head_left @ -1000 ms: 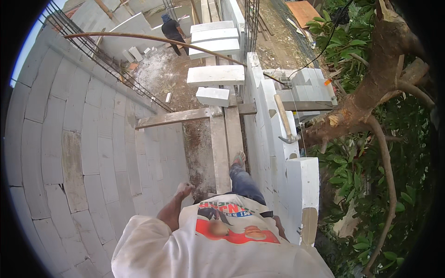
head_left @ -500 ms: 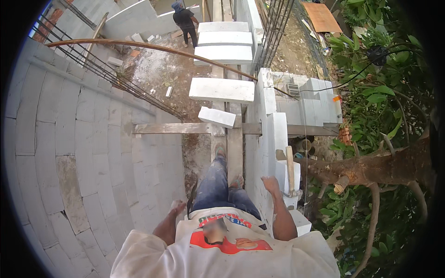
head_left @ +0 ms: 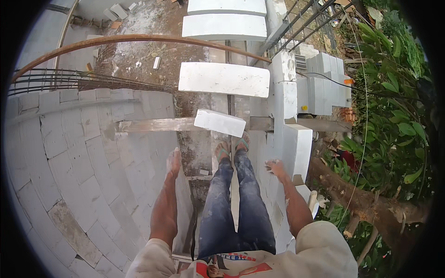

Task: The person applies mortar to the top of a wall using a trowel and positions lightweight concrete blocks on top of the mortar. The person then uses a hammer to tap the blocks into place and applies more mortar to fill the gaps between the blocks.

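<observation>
My left hand [head_left: 174, 162] hangs at the left beside the grey block wall, holding nothing, its fingers loosely stretched. My right hand [head_left: 277, 169] is next to the right-hand block wall, fingers apart with nothing in them; whether it touches the wall is unclear. Just beyond my feet, a short white block [head_left: 219, 123] lies askew across the planks. Farther off, a longer white block [head_left: 224, 78] spans the same planks. Beside my right forearm, the wooden handle [head_left: 313, 199] of a tool shows at the wall, its head hidden.
I stand on narrow planks [head_left: 235, 183] in sandals. A wooden crossbeam [head_left: 157, 124] runs beneath. A bent rusty bar [head_left: 139, 39] arches ahead, steel rods [head_left: 306, 25] rise at the right front, and a tree trunk [head_left: 357, 187] lies beyond the right wall [head_left: 296, 150].
I have moved forward along the planks, and the blocks now look nearer. Both arms now reach farther ahead, and my right hand has loosened from a closed shape. The other person has left view.
</observation>
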`<state>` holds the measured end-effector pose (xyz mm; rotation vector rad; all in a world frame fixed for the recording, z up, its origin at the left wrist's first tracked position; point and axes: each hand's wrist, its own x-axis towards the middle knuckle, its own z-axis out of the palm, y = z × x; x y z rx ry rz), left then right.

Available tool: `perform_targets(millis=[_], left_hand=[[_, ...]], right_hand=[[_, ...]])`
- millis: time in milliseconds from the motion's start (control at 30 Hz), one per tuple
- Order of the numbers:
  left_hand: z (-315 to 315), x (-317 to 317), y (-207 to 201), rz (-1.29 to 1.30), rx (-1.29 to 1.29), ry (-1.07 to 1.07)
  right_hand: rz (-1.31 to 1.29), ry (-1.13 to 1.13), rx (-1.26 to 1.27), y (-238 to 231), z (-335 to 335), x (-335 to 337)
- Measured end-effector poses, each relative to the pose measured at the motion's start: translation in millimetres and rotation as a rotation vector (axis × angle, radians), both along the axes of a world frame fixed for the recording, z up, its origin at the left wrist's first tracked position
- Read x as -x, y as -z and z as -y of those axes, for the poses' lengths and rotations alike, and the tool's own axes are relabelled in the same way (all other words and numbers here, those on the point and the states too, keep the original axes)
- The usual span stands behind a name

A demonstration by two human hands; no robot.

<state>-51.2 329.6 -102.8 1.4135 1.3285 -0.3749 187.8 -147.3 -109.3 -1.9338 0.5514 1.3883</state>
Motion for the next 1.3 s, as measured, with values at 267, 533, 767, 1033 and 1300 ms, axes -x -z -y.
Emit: perform_targets(millis=[267, 533, 767, 1033, 1300], left_hand=[[-151, -153, 268, 0.154, -0.144, -0.029], [-200, -260, 368, 0.25, -0.107, -0.328], [-207, -273, 310, 0.251, -0.02, -0.243], [-284, -358, 232, -0.237, -0.564, 0.473], [-208, -429, 237, -0.103, -1.05, 0.739]], right_hand=[[0.393, 0.357, -0.105, 270, -127, -200], [0.349, 0.463, -0.525, 368, -154, -297], [0.251, 0.213, -0.132, 292, -135, -293], [0.14, -0.285, 0.145, 235, -165, -366], [0.981, -0.89, -0.012, 222, -207, -363]])
